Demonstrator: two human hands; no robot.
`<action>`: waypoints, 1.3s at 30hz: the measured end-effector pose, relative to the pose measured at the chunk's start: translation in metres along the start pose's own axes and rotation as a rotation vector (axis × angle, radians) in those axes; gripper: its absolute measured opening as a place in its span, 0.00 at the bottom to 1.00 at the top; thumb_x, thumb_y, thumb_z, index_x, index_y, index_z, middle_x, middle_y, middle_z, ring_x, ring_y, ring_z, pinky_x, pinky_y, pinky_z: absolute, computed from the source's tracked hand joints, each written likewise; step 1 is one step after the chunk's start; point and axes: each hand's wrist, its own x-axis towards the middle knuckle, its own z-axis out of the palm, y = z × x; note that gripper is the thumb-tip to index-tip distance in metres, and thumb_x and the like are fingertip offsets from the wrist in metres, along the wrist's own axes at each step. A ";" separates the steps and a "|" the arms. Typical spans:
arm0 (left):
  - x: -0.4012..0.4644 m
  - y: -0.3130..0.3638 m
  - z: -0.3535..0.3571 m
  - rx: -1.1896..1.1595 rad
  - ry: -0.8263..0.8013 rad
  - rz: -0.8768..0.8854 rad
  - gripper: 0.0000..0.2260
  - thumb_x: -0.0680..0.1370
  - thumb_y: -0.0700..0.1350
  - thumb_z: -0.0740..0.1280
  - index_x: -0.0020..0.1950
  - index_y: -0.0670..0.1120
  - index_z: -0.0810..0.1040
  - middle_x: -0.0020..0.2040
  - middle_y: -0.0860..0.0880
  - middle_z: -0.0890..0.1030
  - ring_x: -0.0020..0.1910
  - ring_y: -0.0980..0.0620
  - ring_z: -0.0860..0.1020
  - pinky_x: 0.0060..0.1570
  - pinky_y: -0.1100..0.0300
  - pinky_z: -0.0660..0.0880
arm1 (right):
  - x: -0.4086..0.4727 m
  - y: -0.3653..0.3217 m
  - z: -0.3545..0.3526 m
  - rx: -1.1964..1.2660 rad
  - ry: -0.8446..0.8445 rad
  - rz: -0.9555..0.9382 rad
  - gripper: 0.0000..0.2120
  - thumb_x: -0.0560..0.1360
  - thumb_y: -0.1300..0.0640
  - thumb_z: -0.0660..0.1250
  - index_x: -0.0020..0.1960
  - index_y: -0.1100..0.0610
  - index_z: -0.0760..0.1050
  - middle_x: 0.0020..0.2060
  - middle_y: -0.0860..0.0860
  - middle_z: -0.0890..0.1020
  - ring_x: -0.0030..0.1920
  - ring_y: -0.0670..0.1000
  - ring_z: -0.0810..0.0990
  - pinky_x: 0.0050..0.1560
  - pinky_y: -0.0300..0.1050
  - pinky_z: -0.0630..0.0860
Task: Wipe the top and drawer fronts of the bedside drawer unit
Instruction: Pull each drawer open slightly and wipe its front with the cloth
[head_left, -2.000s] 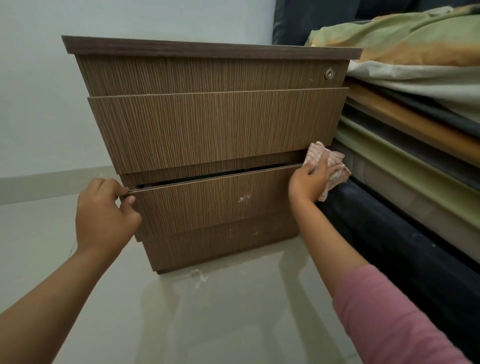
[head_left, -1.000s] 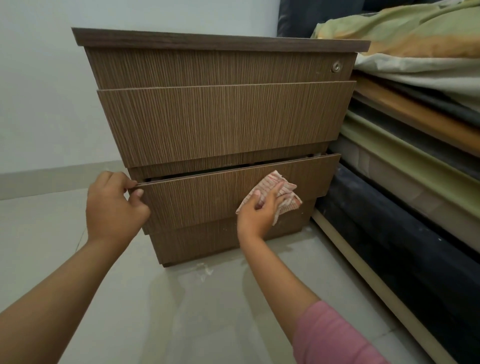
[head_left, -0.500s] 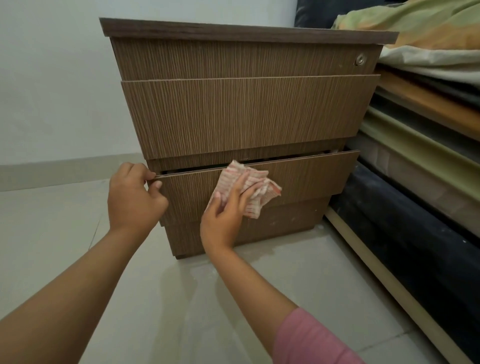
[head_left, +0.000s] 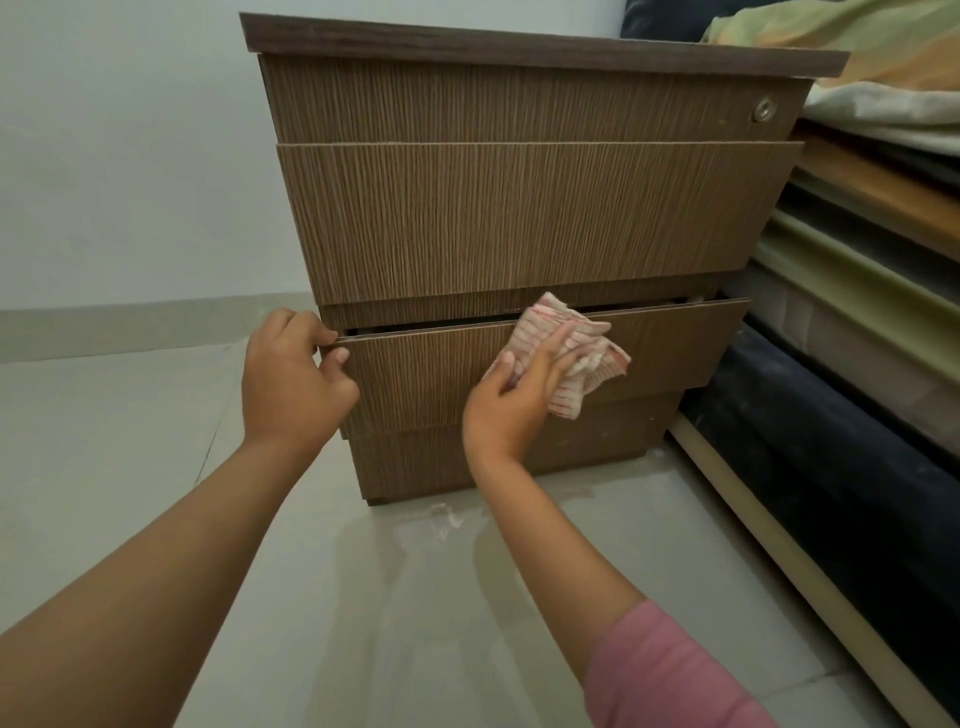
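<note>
Right now the drawer unit (head_left: 519, 218) stands on a pale tiled floor (head_left: 130, 467), w/ its back to a plain light wall (head_left: 130, 156) and its right side just beside a bed (head_left: 857, 260). Brown wood-grain finish, darker top board (head_left: 519, 44) seen edge-on, so its upper surface can't be judged. Three drawer fronts visible: top one carries a small round lock (head_left: 762, 110) near its right end; middle one is closed; the lower drawer front (head_left: 675, 348) sits pulled out a little, w/ a dark gap showing along its top edge.

Left hand (head_left: 291, 379) grips the top-left corner of that lower front: fingers curled over the upper edge, thumb on the face just below. Right hand (head_left: 511, 400) presses a crumpled cloth (head_left: 571, 358), white w/ red stripes, against the same front, approx. mid-width, near its top edge. Fingers spread over the cloth, thumb tucked along its left side; part of the cloth bunches out to the right of the fingers and pokes slightly above the drawer's edge. A pink sleeve (head_left: 670, 675) covers the right upper arm; left forearm is bare.

Floor in front of the unit's base shows a whitish smear or wet patch (head_left: 441, 519). Bed side shows stacked layers in orange, green and dark fabric, w/ rumpled bedding (head_left: 857, 47) on top.
</note>
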 end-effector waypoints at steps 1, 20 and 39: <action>0.000 0.000 -0.001 -0.002 0.000 0.003 0.04 0.70 0.34 0.69 0.42 0.39 0.75 0.42 0.43 0.76 0.44 0.43 0.75 0.41 0.54 0.71 | -0.009 -0.002 0.007 -0.004 -0.030 -0.032 0.32 0.80 0.59 0.56 0.77 0.48 0.42 0.76 0.50 0.38 0.76 0.51 0.36 0.73 0.49 0.59; 0.006 0.001 -0.014 -0.094 -0.089 -0.043 0.02 0.71 0.33 0.69 0.40 0.39 0.77 0.43 0.43 0.77 0.41 0.47 0.76 0.42 0.61 0.69 | -0.051 0.014 0.035 -0.012 -0.109 -0.078 0.32 0.80 0.56 0.56 0.76 0.45 0.40 0.75 0.47 0.35 0.76 0.56 0.37 0.68 0.63 0.65; 0.013 -0.003 -0.018 -0.113 -0.119 -0.055 0.02 0.71 0.33 0.69 0.40 0.39 0.79 0.43 0.42 0.79 0.41 0.46 0.77 0.41 0.60 0.72 | -0.096 0.023 0.054 -0.069 -0.272 -0.192 0.30 0.80 0.60 0.55 0.76 0.48 0.44 0.75 0.50 0.37 0.76 0.53 0.35 0.74 0.59 0.53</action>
